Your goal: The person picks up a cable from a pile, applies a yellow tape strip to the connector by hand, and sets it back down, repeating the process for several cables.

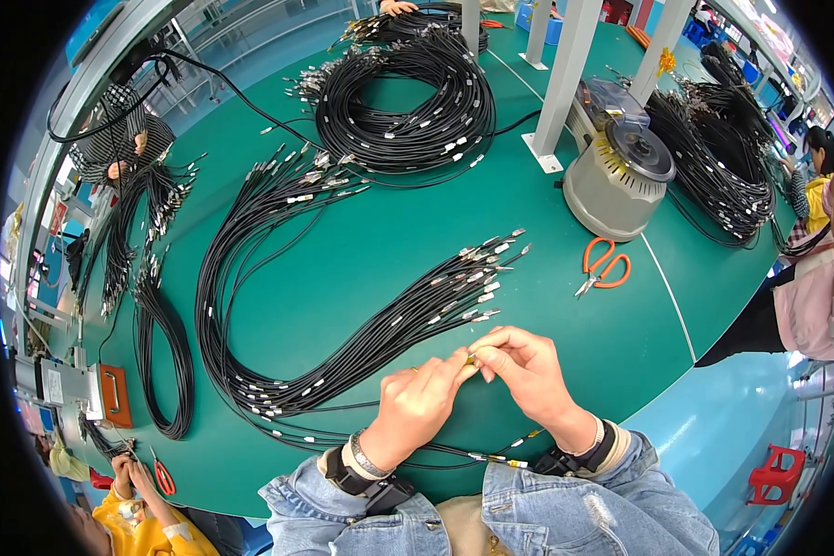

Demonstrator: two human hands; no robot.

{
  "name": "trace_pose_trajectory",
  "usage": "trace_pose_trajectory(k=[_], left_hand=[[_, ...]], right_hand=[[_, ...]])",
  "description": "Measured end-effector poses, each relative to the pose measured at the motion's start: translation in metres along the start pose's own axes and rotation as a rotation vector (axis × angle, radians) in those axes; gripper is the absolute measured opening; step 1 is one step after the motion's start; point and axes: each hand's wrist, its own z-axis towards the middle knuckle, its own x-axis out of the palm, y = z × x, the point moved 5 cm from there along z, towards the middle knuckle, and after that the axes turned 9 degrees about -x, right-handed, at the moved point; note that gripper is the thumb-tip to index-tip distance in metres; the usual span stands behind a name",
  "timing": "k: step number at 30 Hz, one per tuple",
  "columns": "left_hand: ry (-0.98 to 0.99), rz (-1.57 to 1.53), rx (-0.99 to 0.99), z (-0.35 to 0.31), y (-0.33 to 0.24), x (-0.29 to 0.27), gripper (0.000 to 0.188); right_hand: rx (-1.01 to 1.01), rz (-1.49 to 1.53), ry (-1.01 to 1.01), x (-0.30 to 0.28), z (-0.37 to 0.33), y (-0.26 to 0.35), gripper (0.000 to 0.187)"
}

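My left hand (415, 406) and my right hand (528, 372) meet over the table's front part, fingertips pinched together. Between them shows a small yellowish piece (471, 360) with a metallic glint; the fingers hide most of it, so its kind cannot be told. Just beyond my hands lie the tagged ends of a long bundle of black cables (380, 338), which curves round to the left. A few loose black cables with white and yellow tags (500, 459) pass beneath my wrists near the table edge.
Orange-handled scissors (604, 269) lie right of the cable ends, before a round grey machine (621, 176). Coiled black cables (403, 107) sit at the back, more cables (713, 157) at far right. Grey posts (565, 83) rise from the green table (491, 199). Other people work around it.
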Motion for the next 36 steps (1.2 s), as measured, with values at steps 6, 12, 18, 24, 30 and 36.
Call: trace_pose_trajectory(k=[6, 12, 18, 24, 30, 36], left_hand=[[0.017, 0.160, 0.014, 0.002, -0.002, 0.003, 0.021], [0.015, 0.113, -0.040, 0.003, 0.001, 0.004, 0.016], [0.258, -0.370, -0.447, 0.003, 0.017, 0.007, 0.010], [0.604, -1.034, -0.899, -0.003, 0.035, 0.016, 0.020], [0.834, -1.305, -1.018, -0.010, 0.035, 0.024, 0.028], [0.856, -1.273, -1.039, -0.016, 0.039, 0.030, 0.029]], right_hand=[[-0.025, -0.068, -0.034, -0.001, 0.001, -0.004, 0.009], [0.047, -0.063, -0.025, -0.001, 0.000, -0.005, 0.008], [0.093, -0.008, -0.016, -0.002, 0.000, -0.010, 0.010], [0.118, 0.016, 0.042, 0.003, 0.001, -0.010, 0.011], [0.079, -0.027, 0.087, 0.005, 0.003, -0.008, 0.011], [0.146, -0.064, 0.101, 0.003, 0.002, -0.012, 0.009]])
